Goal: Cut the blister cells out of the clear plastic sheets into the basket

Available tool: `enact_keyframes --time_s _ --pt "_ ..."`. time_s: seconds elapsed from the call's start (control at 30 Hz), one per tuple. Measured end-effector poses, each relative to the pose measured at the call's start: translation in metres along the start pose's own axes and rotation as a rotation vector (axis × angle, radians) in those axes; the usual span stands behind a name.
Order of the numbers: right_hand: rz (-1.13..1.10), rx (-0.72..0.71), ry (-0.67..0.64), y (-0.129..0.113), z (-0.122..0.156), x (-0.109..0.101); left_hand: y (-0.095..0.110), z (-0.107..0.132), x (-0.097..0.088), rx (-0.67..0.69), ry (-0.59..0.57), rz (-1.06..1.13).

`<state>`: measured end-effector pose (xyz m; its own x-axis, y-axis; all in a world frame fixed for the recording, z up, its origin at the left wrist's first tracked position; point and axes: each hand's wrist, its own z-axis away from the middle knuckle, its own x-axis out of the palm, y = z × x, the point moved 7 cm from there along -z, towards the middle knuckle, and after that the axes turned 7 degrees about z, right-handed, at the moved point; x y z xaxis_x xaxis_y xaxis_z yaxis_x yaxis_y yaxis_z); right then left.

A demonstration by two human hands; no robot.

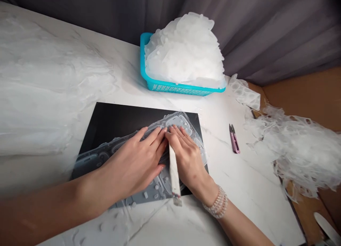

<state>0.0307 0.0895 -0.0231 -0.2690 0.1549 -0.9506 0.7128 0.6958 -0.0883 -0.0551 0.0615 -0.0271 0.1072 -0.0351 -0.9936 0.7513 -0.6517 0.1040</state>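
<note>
My left hand (145, 157) lay slightly spread on the clear moulded sheet (153, 192) beneath both hands; my right hand (186, 152) gripped the white-wrapped tool (174, 171), best steadied while the left pressed firmly.

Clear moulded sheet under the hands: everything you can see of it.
The clear moulded sheet looks like thin, see-through plastic, embossed with rounded outlines and small raised nubs; its upper edge is ragged. It lies slanted across the black mat, its lower part running past the mat onto the white marbled table. The left hand and right hand rest on it near its upper-right end, hiding much of its middle. Layer count can't be told.
</note>
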Motion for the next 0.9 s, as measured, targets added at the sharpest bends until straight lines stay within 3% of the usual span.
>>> enact_keyframes --time_s 0.13,0.23,0.3,0.43,0.53,0.6,0.67,0.73,0.83,0.9 --pt "-0.044 -0.02 0.031 -0.004 -0.001 -0.004 -0.001 -0.001 -0.001 -0.026 -0.011 -0.015" --pt "-0.232 0.133 0.114 0.017 0.0 -0.015 -0.001 0.0 -0.001 -0.016 0.012 -0.04" --pt "-0.382 0.351 0.234 0.053 0.009 -0.029 -0.002 0.0 -0.001 -0.004 0.018 -0.038" --pt "-0.771 0.821 0.513 0.162 0.052 -0.047 -0.003 0.0 0.001 -0.01 0.003 -0.013" --pt "-0.942 0.948 0.455 0.222 0.073 -0.041 -0.004 0.001 0.001 -0.017 0.009 0.022" --pt "-0.979 0.94 0.398 0.234 0.075 -0.039 -0.005 0.001 -0.001 -0.024 0.022 0.073" --pt "-1.053 0.926 0.382 0.223 0.069 -0.042 -0.007 -0.001 -0.008 -0.027 0.051 0.201" --pt "-1.096 0.883 0.403 0.19 0.057 -0.053 -0.016 -0.006 -0.021 -0.089 0.118 0.468" --pt "-0.984 0.715 0.405 0.117 0.037 -0.084 -0.038 -0.014 -0.024 -0.365 0.138 1.207" --pt "-0.913 0.534 0.191 0.065 0.023 -0.092 -0.035 -0.02 -0.009 -0.524 -0.009 1.774"
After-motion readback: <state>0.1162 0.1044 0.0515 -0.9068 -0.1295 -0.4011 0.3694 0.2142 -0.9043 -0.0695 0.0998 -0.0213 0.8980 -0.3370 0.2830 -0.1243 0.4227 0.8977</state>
